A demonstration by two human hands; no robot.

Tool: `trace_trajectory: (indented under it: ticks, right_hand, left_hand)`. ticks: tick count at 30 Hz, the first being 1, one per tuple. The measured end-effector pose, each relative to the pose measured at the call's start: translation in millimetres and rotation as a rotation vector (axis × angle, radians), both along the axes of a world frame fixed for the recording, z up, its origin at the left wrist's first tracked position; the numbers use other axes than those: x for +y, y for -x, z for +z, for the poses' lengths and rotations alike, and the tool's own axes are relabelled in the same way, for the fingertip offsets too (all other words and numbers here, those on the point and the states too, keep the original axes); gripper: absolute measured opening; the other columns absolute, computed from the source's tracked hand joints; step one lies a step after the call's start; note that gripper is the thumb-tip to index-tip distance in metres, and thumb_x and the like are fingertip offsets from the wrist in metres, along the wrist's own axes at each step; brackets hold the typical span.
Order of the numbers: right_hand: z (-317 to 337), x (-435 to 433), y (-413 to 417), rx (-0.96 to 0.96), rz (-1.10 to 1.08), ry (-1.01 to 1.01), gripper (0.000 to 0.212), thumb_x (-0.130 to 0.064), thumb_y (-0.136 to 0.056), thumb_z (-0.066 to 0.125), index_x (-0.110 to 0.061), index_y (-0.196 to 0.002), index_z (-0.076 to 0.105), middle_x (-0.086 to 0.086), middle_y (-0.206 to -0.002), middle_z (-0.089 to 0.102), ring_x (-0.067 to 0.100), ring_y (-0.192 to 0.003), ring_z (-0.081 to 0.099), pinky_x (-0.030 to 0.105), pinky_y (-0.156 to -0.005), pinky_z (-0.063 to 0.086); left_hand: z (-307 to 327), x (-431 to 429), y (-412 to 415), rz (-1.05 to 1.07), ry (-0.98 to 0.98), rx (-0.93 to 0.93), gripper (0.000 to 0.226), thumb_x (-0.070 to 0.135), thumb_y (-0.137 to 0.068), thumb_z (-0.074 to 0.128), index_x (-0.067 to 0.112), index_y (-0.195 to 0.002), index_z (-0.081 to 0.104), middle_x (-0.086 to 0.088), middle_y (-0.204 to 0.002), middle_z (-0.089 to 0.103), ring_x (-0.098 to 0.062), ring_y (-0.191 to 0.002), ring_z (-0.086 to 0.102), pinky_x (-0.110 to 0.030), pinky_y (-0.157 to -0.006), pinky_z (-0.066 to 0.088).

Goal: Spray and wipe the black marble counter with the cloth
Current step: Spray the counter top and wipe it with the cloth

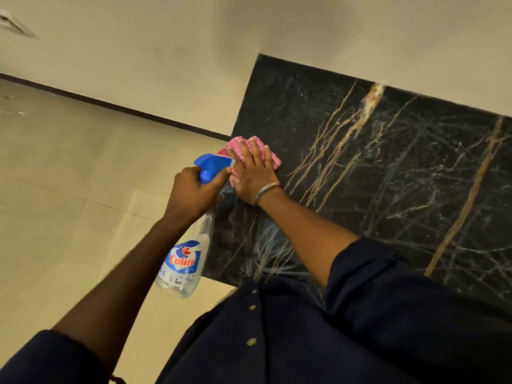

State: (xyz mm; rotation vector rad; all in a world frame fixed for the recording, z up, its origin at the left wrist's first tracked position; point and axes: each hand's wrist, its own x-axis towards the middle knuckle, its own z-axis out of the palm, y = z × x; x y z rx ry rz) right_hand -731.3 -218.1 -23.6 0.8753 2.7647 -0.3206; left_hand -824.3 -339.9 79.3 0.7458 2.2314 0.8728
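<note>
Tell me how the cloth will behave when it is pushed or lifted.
The cloth bunches in folds under the right hand, so it is probably soft and floppy. On the glossy counter it should slide easily when pushed.

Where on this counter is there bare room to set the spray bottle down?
Bare counter runs right of the cloth, between the wall and the right forearm. Crowded at the left edge: the right hand presses the cloth, the left hand holds the spray bottle.

the black marble counter with gold and white veins [388, 167] looks polished and kinda glossy; the pink checked woven cloth [273, 157] looks soft and matt. clear plastic spray bottle with a shiny blue plastic trigger head [188, 259]; thin metal bangle [267, 189] glints; beige floor tiles [69, 189] smooth.
</note>
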Motion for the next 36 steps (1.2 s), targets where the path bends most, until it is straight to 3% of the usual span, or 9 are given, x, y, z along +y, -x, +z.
trace_trajectory:
  ticks: [3, 7, 9, 15, 21, 26, 32, 36]
  right_hand:
    - [0, -1, -35, 0.010, 0.056, -0.010, 0.071, -0.047, -0.099, 0.036, -0.022, -0.158, 0.005, 0.013, -0.165, 0.002, 0.037, -0.151, -0.003, 0.058, -0.120, 0.001]
    - [-7, -4, -103, 0.052, 0.002, -0.053, 0.070, -0.047, -0.097, 0.036, -0.021, -0.158, 0.014, 0.013, -0.164, 0.010, 0.036, -0.151, 0.003, 0.057, -0.120, 0.006]
    - [-10, -6, -131, 0.054, -0.036, -0.079, 0.071, -0.048, -0.095, 0.034, -0.020, -0.158, 0.017, 0.012, -0.164, 0.013, 0.035, -0.151, 0.006, 0.057, -0.119, 0.008]
    - [-9, -15, -127, -0.013, -0.101, -0.060, 0.073, -0.051, -0.093, 0.030, -0.020, -0.157, 0.015, 0.014, -0.164, 0.013, 0.038, -0.151, 0.006, 0.061, -0.118, 0.011]
    - [-4, -25, -45, -0.009, -0.021, -0.002, 0.074, -0.047, -0.098, 0.037, -0.023, -0.158, 0.000, 0.014, -0.165, -0.001, 0.039, -0.150, -0.006, 0.062, -0.118, 0.001]
    - [5, -25, -9, -0.077, 0.090, -0.015, 0.071, -0.050, -0.101, 0.030, -0.021, -0.157, -0.003, 0.012, -0.164, -0.011, 0.038, -0.150, -0.013, 0.059, -0.119, -0.007]
    - [-3, -23, -76, -0.030, 0.147, -0.008, 0.073, -0.050, -0.099, 0.032, -0.024, -0.157, -0.005, 0.012, -0.165, -0.006, 0.036, -0.151, -0.009, 0.058, -0.120, -0.004]
    - [-8, -25, -134, 0.020, 0.052, -0.060, 0.071, -0.050, -0.095, 0.030, -0.021, -0.158, 0.014, 0.013, -0.165, 0.010, 0.036, -0.151, 0.004, 0.059, -0.119, 0.007]
  left_hand:
    - [0, 0, -5, -0.023, -0.001, -0.005, 0.041, 0.049, -0.090, 0.065, 0.009, -0.081, 0.058, -0.019, -0.074, 0.067, -0.035, -0.070, 0.067, -0.044, -0.072, 0.056]
    - [-5, 3, -15, -0.058, 0.007, -0.021, 0.034, 0.043, -0.092, 0.066, 0.012, -0.079, 0.057, -0.007, -0.066, 0.059, -0.021, -0.062, 0.059, -0.026, -0.062, 0.048]
    - [-9, 4, -19, -0.080, 0.013, -0.023, 0.034, 0.042, -0.092, 0.066, 0.012, -0.079, 0.057, -0.006, -0.065, 0.058, -0.019, -0.060, 0.057, -0.024, -0.060, 0.045]
    - [-16, -4, -21, -0.077, 0.033, -0.023, 0.037, 0.042, -0.092, 0.065, 0.005, -0.088, 0.061, -0.003, -0.066, 0.057, -0.015, -0.059, 0.055, -0.020, -0.057, 0.041]
    - [-15, -21, -11, -0.044, 0.035, -0.001, 0.039, 0.042, -0.092, 0.065, 0.004, -0.090, 0.062, -0.009, -0.070, 0.059, -0.019, -0.061, 0.057, -0.023, -0.060, 0.045]
    - [-12, -27, -7, -0.014, 0.043, 0.002, 0.048, 0.050, -0.090, 0.064, 0.001, -0.092, 0.062, -0.020, -0.076, 0.066, -0.035, -0.070, 0.066, -0.043, -0.073, 0.056]
    - [-8, -22, -11, -0.026, 0.024, -0.019, 0.048, 0.048, -0.090, 0.064, 0.001, -0.085, 0.063, -0.022, -0.072, 0.067, -0.037, -0.067, 0.068, -0.049, -0.075, 0.058]
    - [-7, -15, -17, -0.039, 0.023, -0.033, 0.042, 0.045, -0.091, 0.065, 0.003, -0.087, 0.063, -0.022, -0.075, 0.068, -0.036, -0.069, 0.068, -0.043, -0.073, 0.057]
